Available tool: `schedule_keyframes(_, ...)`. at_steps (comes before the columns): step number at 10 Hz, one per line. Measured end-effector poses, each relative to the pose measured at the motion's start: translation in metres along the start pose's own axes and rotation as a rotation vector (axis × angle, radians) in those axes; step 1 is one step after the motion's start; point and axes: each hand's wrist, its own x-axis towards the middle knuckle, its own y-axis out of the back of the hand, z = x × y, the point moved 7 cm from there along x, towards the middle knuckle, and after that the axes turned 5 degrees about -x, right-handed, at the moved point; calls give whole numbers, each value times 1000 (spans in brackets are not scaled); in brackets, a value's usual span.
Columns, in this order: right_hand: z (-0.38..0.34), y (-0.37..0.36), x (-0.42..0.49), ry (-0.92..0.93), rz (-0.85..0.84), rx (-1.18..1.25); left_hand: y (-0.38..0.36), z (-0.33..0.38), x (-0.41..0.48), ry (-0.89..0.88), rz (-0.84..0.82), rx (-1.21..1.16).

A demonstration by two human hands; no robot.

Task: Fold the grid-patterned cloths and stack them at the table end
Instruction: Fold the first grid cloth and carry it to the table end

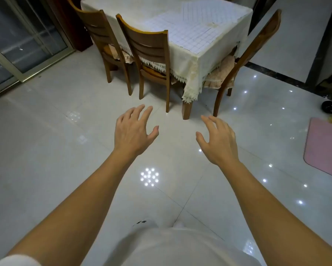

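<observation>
The grid-patterned cloths [190, 33] lie spread flat and overlapping on the near right part of the worktop [126, 14], well ahead of me and not yet folded. My left hand [132, 131] and right hand [219, 141] are held out apart over the floor [55, 141], fingers spread and empty, apparently reaching ahead before I am within range. Wooden chairs [149, 47] are tucked against the cream, lace-edged tablecloth [188, 68]; the glossy pale tiles mirror ceiling lights, with a sliding glass door [17, 45] left and a pink mat [326, 146] right.
</observation>
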Motion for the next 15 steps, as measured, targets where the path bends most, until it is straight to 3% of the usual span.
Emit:
schedule_keyframes(5, 38, -16, 46, -61, -27, 6, -29, 16, 65, -57, -9, 25)
schedule_keyframes(11, -2, -34, 283, -64, 56, -62, -47, -49, 302, -141, 2, 0)
schedule_keyframes(15, 41, -52, 379, -116, 49, -74, -90, -16, 414, -240, -71, -35)
